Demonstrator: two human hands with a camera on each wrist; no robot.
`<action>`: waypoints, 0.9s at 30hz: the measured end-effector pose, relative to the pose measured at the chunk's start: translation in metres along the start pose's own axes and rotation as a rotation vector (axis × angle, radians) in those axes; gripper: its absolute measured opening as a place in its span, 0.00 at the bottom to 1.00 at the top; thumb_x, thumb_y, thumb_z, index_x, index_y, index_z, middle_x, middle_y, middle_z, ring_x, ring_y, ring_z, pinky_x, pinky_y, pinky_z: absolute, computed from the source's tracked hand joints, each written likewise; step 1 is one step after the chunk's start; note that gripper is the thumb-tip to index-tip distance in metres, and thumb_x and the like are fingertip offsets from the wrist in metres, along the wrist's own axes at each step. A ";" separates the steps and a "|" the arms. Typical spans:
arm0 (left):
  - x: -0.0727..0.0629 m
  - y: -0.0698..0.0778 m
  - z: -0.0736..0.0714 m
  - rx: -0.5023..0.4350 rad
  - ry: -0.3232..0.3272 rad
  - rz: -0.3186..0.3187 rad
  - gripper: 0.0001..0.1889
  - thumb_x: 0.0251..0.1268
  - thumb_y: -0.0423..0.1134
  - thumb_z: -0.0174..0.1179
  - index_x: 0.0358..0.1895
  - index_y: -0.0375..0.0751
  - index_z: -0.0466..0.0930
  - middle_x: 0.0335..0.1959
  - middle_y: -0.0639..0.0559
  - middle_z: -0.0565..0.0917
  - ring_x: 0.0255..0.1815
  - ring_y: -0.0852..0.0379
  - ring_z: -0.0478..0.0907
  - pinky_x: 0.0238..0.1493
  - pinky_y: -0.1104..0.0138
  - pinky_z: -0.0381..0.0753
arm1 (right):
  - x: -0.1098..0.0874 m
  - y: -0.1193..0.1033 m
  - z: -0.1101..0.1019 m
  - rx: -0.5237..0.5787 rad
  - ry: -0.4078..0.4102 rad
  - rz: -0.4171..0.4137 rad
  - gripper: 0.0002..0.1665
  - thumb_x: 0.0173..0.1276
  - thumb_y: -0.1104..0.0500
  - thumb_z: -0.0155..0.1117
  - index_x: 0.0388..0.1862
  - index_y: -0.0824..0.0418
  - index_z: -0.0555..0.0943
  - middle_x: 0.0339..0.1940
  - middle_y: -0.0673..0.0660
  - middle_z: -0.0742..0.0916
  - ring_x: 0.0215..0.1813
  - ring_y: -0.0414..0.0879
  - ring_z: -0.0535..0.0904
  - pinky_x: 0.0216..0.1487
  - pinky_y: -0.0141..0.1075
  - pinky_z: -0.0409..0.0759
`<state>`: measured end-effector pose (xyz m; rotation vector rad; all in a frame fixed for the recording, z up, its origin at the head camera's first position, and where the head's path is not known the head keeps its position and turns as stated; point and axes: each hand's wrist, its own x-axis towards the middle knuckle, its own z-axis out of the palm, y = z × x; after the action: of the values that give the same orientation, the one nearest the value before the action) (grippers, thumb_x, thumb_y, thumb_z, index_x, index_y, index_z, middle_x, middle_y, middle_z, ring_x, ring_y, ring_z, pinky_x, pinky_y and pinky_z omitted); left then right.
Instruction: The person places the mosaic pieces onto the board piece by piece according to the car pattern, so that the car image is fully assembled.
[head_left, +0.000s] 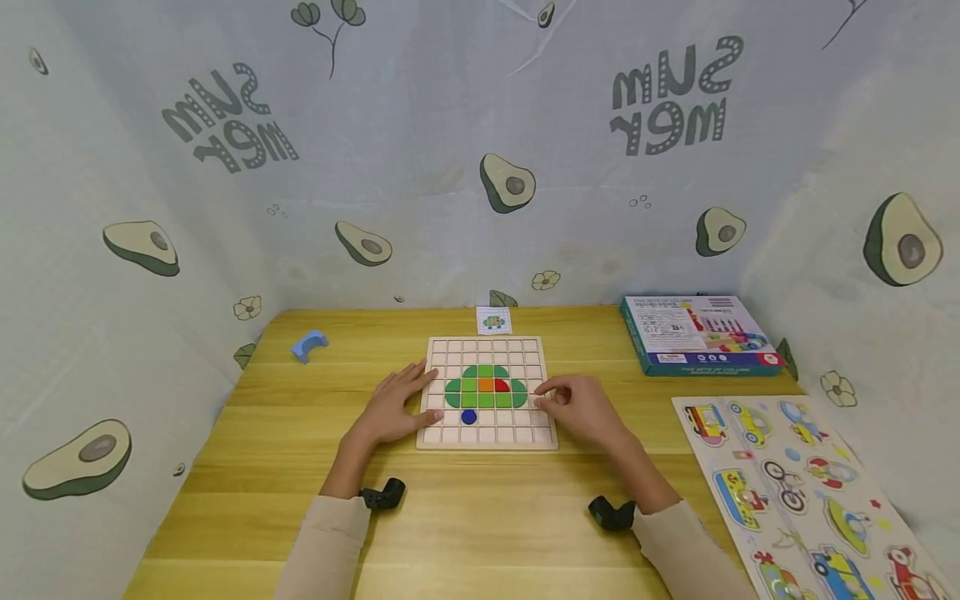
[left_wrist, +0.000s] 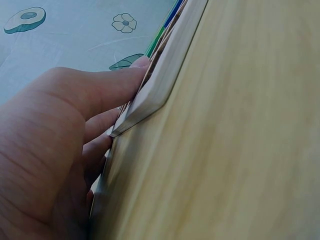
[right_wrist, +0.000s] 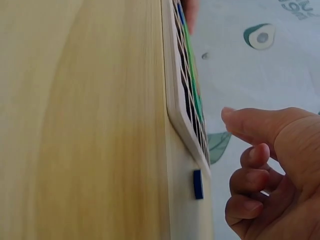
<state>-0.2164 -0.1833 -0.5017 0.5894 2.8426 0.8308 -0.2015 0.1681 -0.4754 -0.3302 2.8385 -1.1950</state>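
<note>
A square wooden grid board (head_left: 487, 439) lies on the table. On it, green, orange and red pieces form a patterned shape (head_left: 486, 400), with a round blue piece (head_left: 468, 417) below its left part. My left hand (head_left: 392, 406) rests at the board's left side, fingers spread, thumb touching the edge in the left wrist view. Over the right edge hovers my right hand (head_left: 581, 408), thumb and index fingertips slightly apart, nothing visible between them. The right wrist view shows its other fingers loosely curled and a dark blue piece (right_wrist: 198, 184) on the table beside the board, hidden in the head view.
A small picture card (head_left: 493, 320) lies behind the board. A light blue arch block (head_left: 309, 345) is at back left. On the right are a boxed set (head_left: 701, 335) and a vehicle puzzle board (head_left: 810, 500). A printed cloth (head_left: 427, 183) hangs around the table.
</note>
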 end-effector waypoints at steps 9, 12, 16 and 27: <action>0.001 -0.001 0.000 0.006 0.002 -0.005 0.42 0.68 0.60 0.63 0.81 0.50 0.62 0.85 0.47 0.53 0.86 0.43 0.47 0.85 0.42 0.42 | -0.006 0.016 -0.020 -0.008 0.023 0.045 0.11 0.69 0.56 0.73 0.46 0.60 0.90 0.23 0.52 0.77 0.27 0.45 0.70 0.29 0.32 0.66; 0.001 0.000 0.000 -0.002 0.001 -0.002 0.42 0.68 0.60 0.63 0.81 0.49 0.62 0.85 0.47 0.53 0.86 0.42 0.47 0.85 0.42 0.42 | -0.007 0.020 -0.024 -0.015 0.019 0.055 0.11 0.69 0.56 0.73 0.46 0.60 0.90 0.23 0.52 0.77 0.26 0.44 0.70 0.28 0.32 0.66; 0.000 0.000 0.000 -0.007 0.005 -0.002 0.41 0.68 0.60 0.63 0.81 0.49 0.63 0.85 0.47 0.54 0.86 0.41 0.48 0.84 0.41 0.42 | -0.008 0.026 -0.028 -0.027 0.005 0.049 0.10 0.69 0.57 0.73 0.46 0.61 0.90 0.22 0.52 0.77 0.26 0.44 0.69 0.27 0.32 0.65; 0.000 -0.002 0.001 -0.017 0.001 0.002 0.42 0.68 0.61 0.63 0.81 0.50 0.62 0.86 0.48 0.53 0.87 0.42 0.47 0.84 0.41 0.42 | -0.007 0.034 -0.029 -0.052 -0.035 0.071 0.11 0.69 0.56 0.72 0.45 0.61 0.90 0.22 0.52 0.78 0.25 0.44 0.70 0.24 0.31 0.65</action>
<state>-0.2172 -0.1843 -0.5036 0.5891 2.8337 0.8552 -0.2043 0.2135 -0.4794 -0.2473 2.8300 -1.0928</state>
